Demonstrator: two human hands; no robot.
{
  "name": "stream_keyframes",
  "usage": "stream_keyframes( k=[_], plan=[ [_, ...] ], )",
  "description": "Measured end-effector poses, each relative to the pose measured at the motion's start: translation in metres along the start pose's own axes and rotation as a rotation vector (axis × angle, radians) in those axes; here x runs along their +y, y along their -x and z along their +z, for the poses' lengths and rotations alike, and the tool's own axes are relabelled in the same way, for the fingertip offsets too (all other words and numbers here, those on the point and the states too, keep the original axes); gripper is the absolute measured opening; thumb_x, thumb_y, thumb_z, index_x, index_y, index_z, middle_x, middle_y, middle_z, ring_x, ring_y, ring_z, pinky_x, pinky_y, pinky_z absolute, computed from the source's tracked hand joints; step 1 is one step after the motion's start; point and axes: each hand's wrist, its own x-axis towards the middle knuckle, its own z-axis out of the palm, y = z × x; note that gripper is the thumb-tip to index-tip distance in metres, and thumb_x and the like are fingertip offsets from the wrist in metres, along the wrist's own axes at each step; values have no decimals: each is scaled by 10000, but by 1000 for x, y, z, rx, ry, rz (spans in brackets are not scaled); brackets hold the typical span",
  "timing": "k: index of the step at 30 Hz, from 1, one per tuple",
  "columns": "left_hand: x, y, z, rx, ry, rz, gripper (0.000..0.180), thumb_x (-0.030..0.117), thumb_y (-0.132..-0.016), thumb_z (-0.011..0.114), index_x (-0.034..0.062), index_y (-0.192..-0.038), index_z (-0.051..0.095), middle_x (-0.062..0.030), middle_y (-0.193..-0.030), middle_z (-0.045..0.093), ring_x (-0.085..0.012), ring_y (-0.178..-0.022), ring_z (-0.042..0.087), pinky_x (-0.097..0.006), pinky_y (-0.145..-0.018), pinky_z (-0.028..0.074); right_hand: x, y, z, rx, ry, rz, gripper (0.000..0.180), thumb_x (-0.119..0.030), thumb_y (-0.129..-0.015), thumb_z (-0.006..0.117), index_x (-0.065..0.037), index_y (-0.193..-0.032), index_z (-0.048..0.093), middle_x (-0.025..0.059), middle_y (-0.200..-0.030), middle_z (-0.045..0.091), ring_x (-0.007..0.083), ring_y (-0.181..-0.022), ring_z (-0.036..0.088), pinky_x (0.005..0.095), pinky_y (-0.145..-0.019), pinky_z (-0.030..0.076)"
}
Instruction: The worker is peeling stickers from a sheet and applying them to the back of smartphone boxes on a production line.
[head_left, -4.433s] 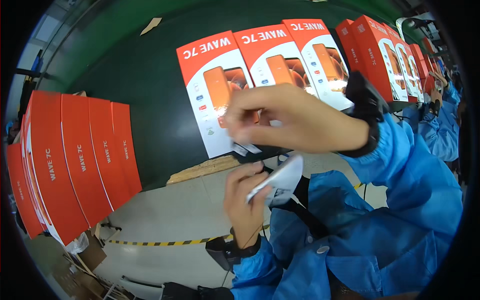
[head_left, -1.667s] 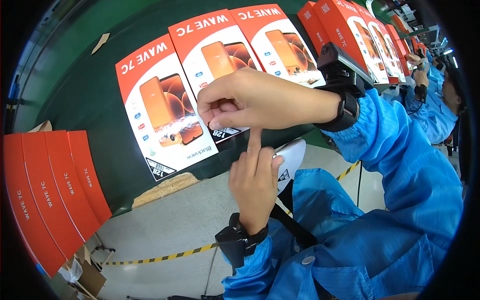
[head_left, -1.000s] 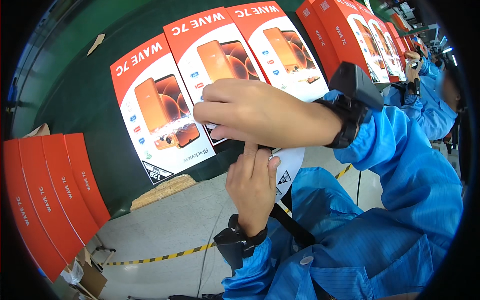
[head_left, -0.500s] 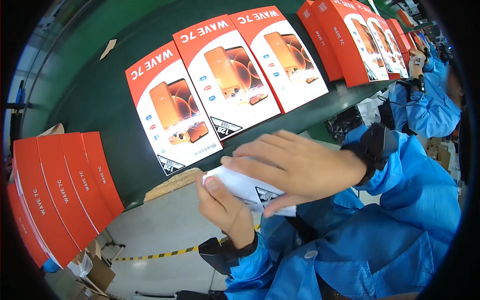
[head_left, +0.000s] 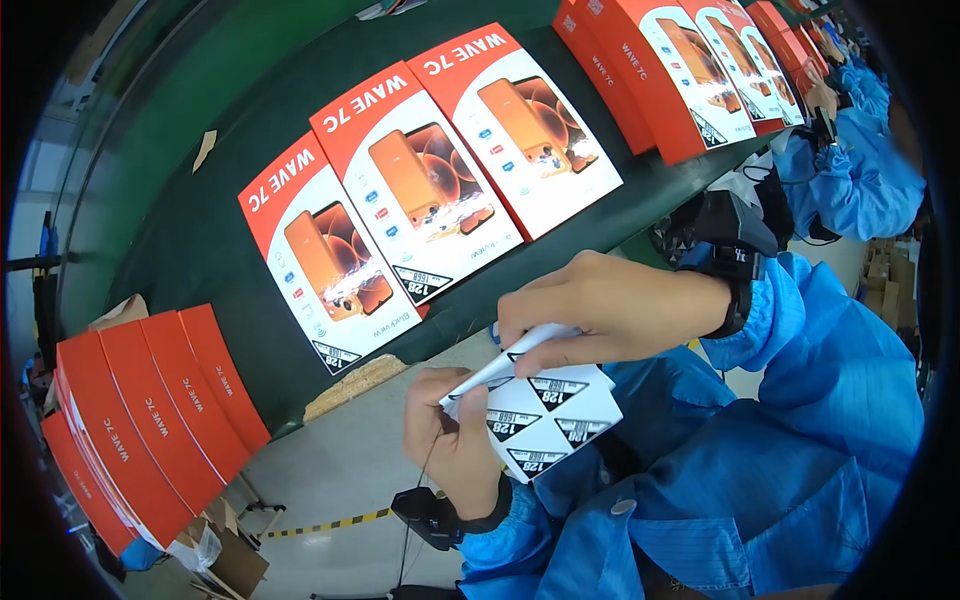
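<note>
Between my hands is a white sheet of stickers [head_left: 590, 392] printed with black triangular labels, its top edge curled over. My left hand [head_left: 452, 435] pinches the curled edge at the left corner, thumb in front. My right hand [head_left: 620, 305] grips the same edge farther right, fingers bent over it; part of the sheet there is hidden. Just beyond the hands, three red-and-white phone boxes lie side by side on the dark green table: a left box [head_left: 318, 262], a middle box [head_left: 425, 190] and a right box [head_left: 540, 135]. The left and middle ones show a black triangular label at a near corner.
A row of red boxes [head_left: 150, 420] stands at the left table end. More phone boxes [head_left: 680, 80] stand at the far right, near a co-worker in a blue sleeve [head_left: 850, 190]. The table's near edge has a worn, chipped patch [head_left: 355, 388]. Cardboard and plastic lie on the floor.
The sticker sheet, folded up between my hands before, now hangs opened out with several labels showing. My right hand has moved up and to the right. The whole view has shifted slightly.
</note>
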Motion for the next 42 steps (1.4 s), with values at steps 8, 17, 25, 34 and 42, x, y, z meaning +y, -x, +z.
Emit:
stream_keyframes(
  k=[8, 17, 25, 34, 42],
  plan=[
    [6, 0, 16, 78, -250, 91, 100, 47, -745, 564, -13, -773, 490, -63, -703, 464, -122, -639, 423, -224, -583, 342, 22, 7, 12, 431, 431, -429, 103, -121, -704, 564, -72, -785, 522, 37, -746, 497, 202, -704, 516, 304, -576, 419],
    [2, -9, 21, 6, -164, -130, 90, 67, -787, 517, -9, -803, 472, -32, -719, 452, -83, -669, 403, -212, -606, 337, 17, 18, -11, 515, 10, -442, 73, -129, -779, 540, -60, -790, 521, 71, -898, 519, 177, -857, 494, 294, -764, 382],
    [-19, -23, 52, -427, -532, 405, 117, 99, -717, 579, 19, -766, 508, -138, -1025, 505, -232, -843, 511, -300, -706, 401, 75, 2, -55, 747, -411, -157, 72, -114, -825, 456, -42, -834, 456, 95, -1019, 475, 126, -959, 449, 252, -827, 352],
    [-33, -29, 68, -542, -908, 571, 157, 157, -700, 594, 47, -780, 515, -139, -1238, 389, -284, -935, 458, -344, -714, 370, 56, -9, -46, 649, 5, -315, 83, -103, -794, 500, -26, -770, 480, 33, -767, 468, 88, -711, 454, 241, -622, 394],
    [-42, -23, 64, -584, -953, 588, 198, 160, -706, 586, 49, -846, 501, -134, -1237, 383, -285, -933, 449, -367, -706, 361, 38, -36, -44, 172, 197, 11, 67, -94, -773, 524, -31, -762, 504, 53, -657, 481, 140, -600, 458, 263, -553, 384]
  ],
)
